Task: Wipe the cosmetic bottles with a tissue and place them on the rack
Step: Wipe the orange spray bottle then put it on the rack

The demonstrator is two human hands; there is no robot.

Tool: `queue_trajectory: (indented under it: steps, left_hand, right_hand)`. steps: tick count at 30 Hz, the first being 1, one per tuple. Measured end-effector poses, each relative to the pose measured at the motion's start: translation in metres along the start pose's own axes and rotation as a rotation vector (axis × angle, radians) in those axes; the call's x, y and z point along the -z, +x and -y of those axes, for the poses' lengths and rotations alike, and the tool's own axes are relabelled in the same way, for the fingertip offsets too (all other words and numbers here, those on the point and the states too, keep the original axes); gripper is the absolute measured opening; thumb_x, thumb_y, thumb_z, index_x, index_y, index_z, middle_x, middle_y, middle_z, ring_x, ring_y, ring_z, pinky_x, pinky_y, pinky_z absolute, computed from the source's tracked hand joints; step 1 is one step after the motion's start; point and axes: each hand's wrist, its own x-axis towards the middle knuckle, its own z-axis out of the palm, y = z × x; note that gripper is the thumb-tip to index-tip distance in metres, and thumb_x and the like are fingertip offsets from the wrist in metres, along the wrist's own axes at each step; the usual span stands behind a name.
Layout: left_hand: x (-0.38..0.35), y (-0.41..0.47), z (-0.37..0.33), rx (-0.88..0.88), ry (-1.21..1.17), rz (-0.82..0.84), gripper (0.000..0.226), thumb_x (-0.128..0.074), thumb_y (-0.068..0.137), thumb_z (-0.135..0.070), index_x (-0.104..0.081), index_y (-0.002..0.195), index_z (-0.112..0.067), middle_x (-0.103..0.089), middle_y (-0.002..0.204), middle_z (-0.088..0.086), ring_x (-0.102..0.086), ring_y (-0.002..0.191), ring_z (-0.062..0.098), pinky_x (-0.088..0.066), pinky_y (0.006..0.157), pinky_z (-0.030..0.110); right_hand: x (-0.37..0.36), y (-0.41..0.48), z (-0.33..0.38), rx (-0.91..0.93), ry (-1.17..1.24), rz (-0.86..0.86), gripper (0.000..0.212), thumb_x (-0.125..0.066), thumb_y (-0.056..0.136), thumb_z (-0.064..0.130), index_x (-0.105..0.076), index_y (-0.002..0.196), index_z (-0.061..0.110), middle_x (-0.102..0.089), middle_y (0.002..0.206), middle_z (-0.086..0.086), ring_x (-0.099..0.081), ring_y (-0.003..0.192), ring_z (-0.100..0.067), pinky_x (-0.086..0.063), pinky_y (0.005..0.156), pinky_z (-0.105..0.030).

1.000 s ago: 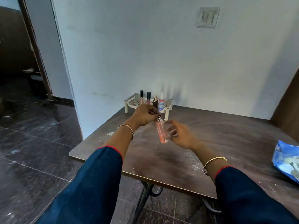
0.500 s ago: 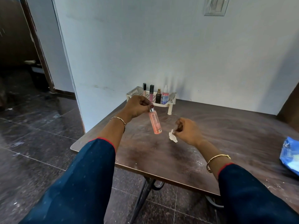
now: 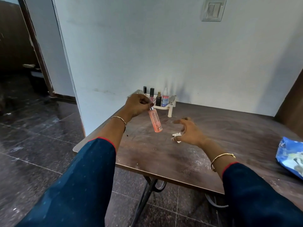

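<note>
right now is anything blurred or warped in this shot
Head view: the right hand is motion-smeared at its fingertips; the pink plastic spray bottle in the left hand looks sharp; the wide lens bows the pale wall corner.

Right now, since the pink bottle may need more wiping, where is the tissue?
Head view: the tissue lies crumpled on the table, right of centre, at the fingertips of the right hand, just right of the pink bottle.
</note>
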Motion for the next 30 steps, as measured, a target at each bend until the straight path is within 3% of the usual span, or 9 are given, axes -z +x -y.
queue_trajectory:
  steps: [2,4,10,14,17,20,23,27,30]
  left_hand:
    - [0.000,-0.002,-0.002,-0.014,-0.002,-0.002,0.021,-0.073,0.081,-0.006,-0.069,0.099,0.005,-0.060,0.072,-0.003,-0.055,0.068,0.003,-0.041,0.055,-0.001]
    - [0.000,-0.003,-0.004,-0.021,-0.001,-0.004,0.021,-0.072,0.081,-0.006,-0.069,0.098,0.005,-0.061,0.072,-0.002,-0.055,0.068,0.003,-0.042,0.056,0.000]
    - [0.001,-0.001,-0.008,-0.037,0.017,-0.041,0.016,-0.075,0.079,-0.010,-0.071,0.092,-0.002,-0.066,0.082,0.001,-0.060,0.071,0.007,-0.049,0.078,0.018]
    - [0.004,0.007,-0.008,-0.034,0.108,-0.089,0.015,-0.076,0.079,-0.017,-0.072,0.090,-0.008,-0.066,0.080,-0.001,-0.059,0.069,0.002,-0.041,0.059,0.002]
    - [0.011,0.017,-0.007,-0.030,0.211,-0.120,0.013,-0.074,0.080,-0.020,-0.072,0.088,-0.010,-0.070,0.084,0.002,-0.063,0.079,0.011,-0.046,0.070,0.015]
    - [0.021,0.034,-0.003,-0.022,0.259,-0.165,0.008,-0.072,0.080,-0.021,-0.070,0.084,-0.015,-0.073,0.088,0.004,-0.067,0.087,0.017,-0.052,0.079,0.028]
    - [0.032,0.056,0.000,-0.008,0.286,-0.253,0.006,-0.069,0.082,-0.023,-0.069,0.083,-0.018,-0.071,0.086,0.000,-0.065,0.085,0.015,-0.047,0.071,0.026]
    - [0.040,0.092,0.009,0.000,0.253,-0.409,0.009,-0.067,0.083,-0.023,-0.069,0.087,-0.015,-0.073,0.090,0.000,-0.065,0.087,0.017,-0.045,0.070,0.025]
    - [0.041,0.122,0.017,-0.014,0.243,-0.479,0.008,-0.066,0.084,-0.023,-0.068,0.088,-0.016,-0.073,0.092,0.002,-0.065,0.089,0.018,-0.044,0.071,0.023]
  right_hand:
    - [0.004,-0.001,0.005,-0.036,0.157,-0.039,0.044,-0.073,0.080,0.010,-0.057,0.119,0.024,-0.045,0.128,-0.004,-0.057,0.088,-0.012,-0.044,0.065,-0.008]
    - [0.008,-0.003,0.010,-0.089,0.340,-0.076,0.039,-0.053,0.091,-0.002,-0.054,0.125,0.016,-0.057,0.122,-0.007,-0.058,0.087,-0.013,-0.048,0.063,-0.012]
    - [0.018,0.000,0.019,-0.202,0.538,-0.169,0.026,-0.044,0.100,0.018,-0.052,0.125,0.018,-0.068,0.104,-0.003,-0.062,0.088,-0.015,-0.050,0.071,-0.026]
    - [0.020,0.009,0.034,-0.140,0.453,-0.132,0.017,-0.050,0.097,0.023,-0.064,0.105,0.016,-0.069,0.107,-0.004,-0.064,0.091,-0.016,-0.052,0.079,-0.032]
    - [0.017,0.023,0.047,-0.108,0.370,-0.099,0.022,-0.058,0.093,0.028,-0.065,0.108,0.014,-0.069,0.107,-0.006,-0.064,0.096,-0.021,-0.053,0.085,-0.036]
    - [0.012,0.040,0.052,-0.046,0.310,-0.118,0.024,-0.058,0.093,0.025,-0.065,0.111,0.012,-0.067,0.106,-0.003,-0.061,0.093,-0.014,-0.050,0.079,-0.022]
    - [0.004,0.058,0.046,-0.003,0.262,-0.158,0.020,-0.058,0.093,0.017,-0.066,0.111,0.013,-0.067,0.105,0.000,-0.060,0.089,-0.007,-0.046,0.072,-0.010]
    - [-0.005,0.088,0.023,-0.001,0.152,-0.234,0.016,-0.059,0.090,0.018,-0.067,0.098,0.029,-0.068,0.107,0.004,-0.062,0.098,-0.013,-0.052,0.090,-0.037]
    - [-0.006,0.108,0.011,0.006,0.059,-0.318,0.020,-0.058,0.087,0.015,-0.068,0.094,0.031,-0.066,0.109,0.005,-0.060,0.101,-0.014,-0.051,0.087,-0.033]
